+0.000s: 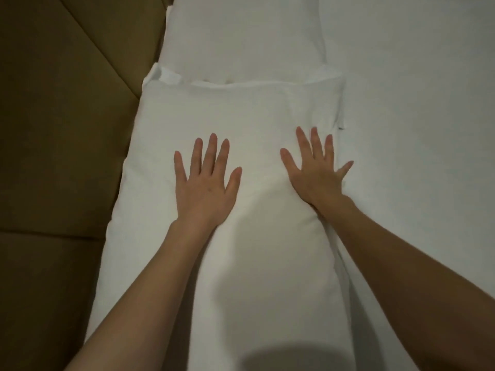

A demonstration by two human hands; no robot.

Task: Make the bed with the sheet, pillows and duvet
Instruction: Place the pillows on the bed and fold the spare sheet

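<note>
Pillow [241,124] lies lengthwise away, both hands pressing.

Both palms press flat on a plump white fabric pillow [241,162]: left hand [205,183] near its middle, right hand [314,172] by its right edge. A second white pillow [241,36] lies beyond, beside the brown padded headboard [61,116], on the white sheet [415,103].

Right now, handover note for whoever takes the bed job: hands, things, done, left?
Left hand: open, fingers straight, flat on the near pillow.
Right hand: open, fingers spread, pressing the same pillow near its right edge.
Far pillow: just beyond the near one, along the brown headboard.
Sheet: spread over the mattress to the right.
Done: sheet on, both pillows placed.
Left: finish smoothing the pillow; no duvet in view.
</note>
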